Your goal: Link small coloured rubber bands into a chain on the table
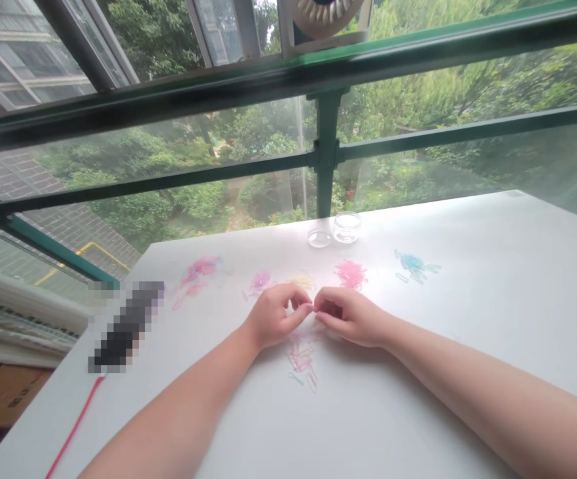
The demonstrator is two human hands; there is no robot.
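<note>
Over the middle of the white table, my left hand point(279, 314) and my right hand point(351, 316) meet at the fingertips. Each hand is closed in a pinch of thumb and forefinger. A tiny pinkish bit shows between them, too small to make out. Just below lies a mixed pile of small, thin, coloured loops point(302, 359) that look like paper clips. Beyond the hands are a purple pile point(260, 282), a yellow pile point(302, 279) partly hidden by my left hand, a pink pile point(351, 273) and a blue-green pile point(413, 263).
A larger pink and purple heap point(201, 271) lies at the left of the white table point(492, 286). At the back edge stand a clear round jar point(347, 227) and its clear lid point(319, 239). A blurred-out dark object point(126, 326) with a red cord point(75, 429) lies left.
</note>
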